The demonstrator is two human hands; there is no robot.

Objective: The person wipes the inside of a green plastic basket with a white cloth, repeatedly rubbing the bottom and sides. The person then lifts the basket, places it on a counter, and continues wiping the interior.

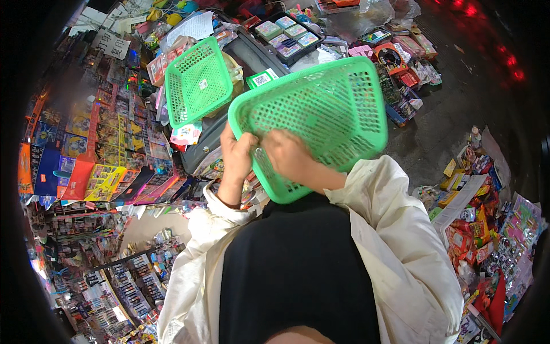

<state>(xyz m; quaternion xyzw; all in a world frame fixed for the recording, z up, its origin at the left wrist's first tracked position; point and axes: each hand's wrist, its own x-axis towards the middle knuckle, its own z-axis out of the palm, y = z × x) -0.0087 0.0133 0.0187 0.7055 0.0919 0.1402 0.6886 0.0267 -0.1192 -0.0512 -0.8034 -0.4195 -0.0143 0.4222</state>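
The large basket (pixel 312 120) is in front of your chest, tilted, with its open side toward you. Your left hand (pixel 236 153) holds it at the left edge, the thumb over the rim, and this grip is closed and looks firm. Your right hand (pixel 289 153) is over the inner side of the same end, with the fingers bent. It is blurred, so I cannot tell if it pinches something or only presses on the mesh.

About the progress, I judge so: the basket is already lifted and turned, and this part is done. The work of your right hand at the left end seems not finished; how much of it is left, I cannot tell.

Near the large basket, to its left, the small basket (pixel 200 69) lies tilted over the left edge of the dark counter (pixel 197 153), with a small pale label (pixel 203 84) inside. Between both baskets is a green card (pixel 262 78). Beyond, a black tray (pixel 266 45) carries small boxes, and a white paper (pixel 192 28) lies by the far left corner of the counter. Farther out, packets (pixel 109 143) stand in rows at your left, and a heap (pixel 470 229) of colourful packs is at your right.
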